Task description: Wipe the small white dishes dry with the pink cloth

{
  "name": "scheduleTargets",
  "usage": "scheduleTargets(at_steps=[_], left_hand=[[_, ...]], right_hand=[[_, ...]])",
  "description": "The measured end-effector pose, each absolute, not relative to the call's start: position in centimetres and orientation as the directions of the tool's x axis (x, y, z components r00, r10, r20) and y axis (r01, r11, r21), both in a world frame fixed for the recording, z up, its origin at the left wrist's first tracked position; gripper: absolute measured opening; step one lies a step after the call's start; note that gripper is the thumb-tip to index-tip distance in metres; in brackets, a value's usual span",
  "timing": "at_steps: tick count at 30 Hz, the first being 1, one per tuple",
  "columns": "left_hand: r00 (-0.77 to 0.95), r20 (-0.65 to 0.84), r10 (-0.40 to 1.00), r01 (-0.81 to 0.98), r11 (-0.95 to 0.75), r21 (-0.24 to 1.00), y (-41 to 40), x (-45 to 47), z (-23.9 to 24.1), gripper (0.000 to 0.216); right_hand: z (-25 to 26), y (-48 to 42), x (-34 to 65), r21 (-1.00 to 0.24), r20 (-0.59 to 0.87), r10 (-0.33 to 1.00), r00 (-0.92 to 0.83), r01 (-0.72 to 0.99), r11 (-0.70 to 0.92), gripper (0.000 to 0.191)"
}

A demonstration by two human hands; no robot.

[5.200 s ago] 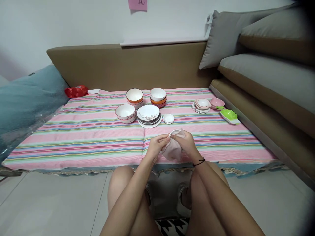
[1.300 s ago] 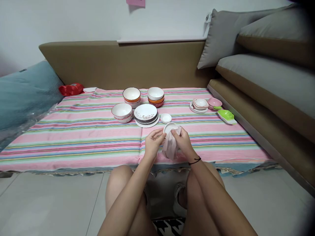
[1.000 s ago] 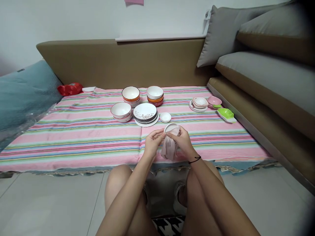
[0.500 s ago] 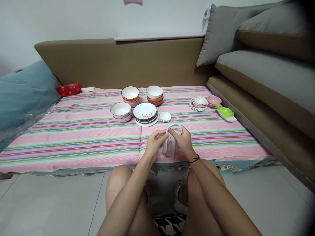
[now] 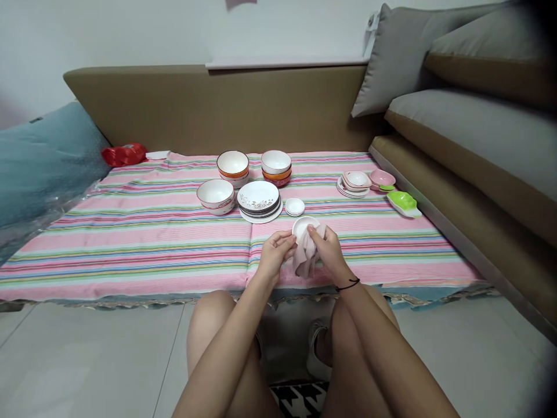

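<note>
Dish (image 5: 299, 227) white; cloth (image 5: 306, 256) pale pink; striped cover (image 5: 143, 232) (mostly pink, some green, blue); backrest (image 5: 226, 110) brown.

"Where's your widest lane?"
"Left! From your left hand (image 5: 275, 251), open striped cloth (image 5: 143, 235) runs out toward the teal cushion (image 5: 47, 154)."
"Straight ahead?"
"Blocked at once: the small white saucers (image 5: 295, 206) sit just past your held dish (image 5: 299, 226), the plate stack (image 5: 259, 196) crowds them on the left, and two bowl stacks (image 5: 276, 165) stand behind."
"So, a gap?"
"There it is! Right of the saucers, a broad strip reaches back to the brown backrest (image 5: 217, 110), before the pink-rimmed dishes (image 5: 357, 180) cut in."
"And farther right?"
"Tight! The green dish (image 5: 404, 202) lies near the brown base cushion (image 5: 452, 203). And watch the rag (image 5: 306, 261) drooping below your right hand (image 5: 329, 247)."
</note>
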State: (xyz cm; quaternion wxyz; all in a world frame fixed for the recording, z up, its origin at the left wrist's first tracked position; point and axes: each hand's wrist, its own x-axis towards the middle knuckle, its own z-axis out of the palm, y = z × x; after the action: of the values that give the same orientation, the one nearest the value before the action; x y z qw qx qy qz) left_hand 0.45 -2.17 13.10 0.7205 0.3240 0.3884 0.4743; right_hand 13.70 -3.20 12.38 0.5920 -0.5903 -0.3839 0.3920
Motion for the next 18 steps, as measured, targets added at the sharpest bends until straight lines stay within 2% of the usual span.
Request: scheduleTargets(at_steps=[6, 14, 18], left_hand=[[0.282, -0.253, 0.925, -0.408, 0.355, 0.841, -2.23, 0.24, 13.30, 0.044], [0.305, -0.248, 0.919, -0.340, 0.349, 0.873, -2.50, 0.37, 13.67, 0.043], [0.289, -0.253, 0.923, -0.349, 0.348, 0.870, -2.42, 0.35, 13.94, 0.047]], right_hand=[[12.38, -3.34, 14.00, -0.996, -0.059, 0.939, 0.339, -0.088, -0.031, 0.038], [12.52, -3.43, 13.93, -0.999, -0.020, 0.935, 0.354, -0.043, -0.005, 0.033], [12.62, -3.45, 13.91, -1.000, 0.024, 0.952, 0.305, -0.007, 0.028, 0.032]])
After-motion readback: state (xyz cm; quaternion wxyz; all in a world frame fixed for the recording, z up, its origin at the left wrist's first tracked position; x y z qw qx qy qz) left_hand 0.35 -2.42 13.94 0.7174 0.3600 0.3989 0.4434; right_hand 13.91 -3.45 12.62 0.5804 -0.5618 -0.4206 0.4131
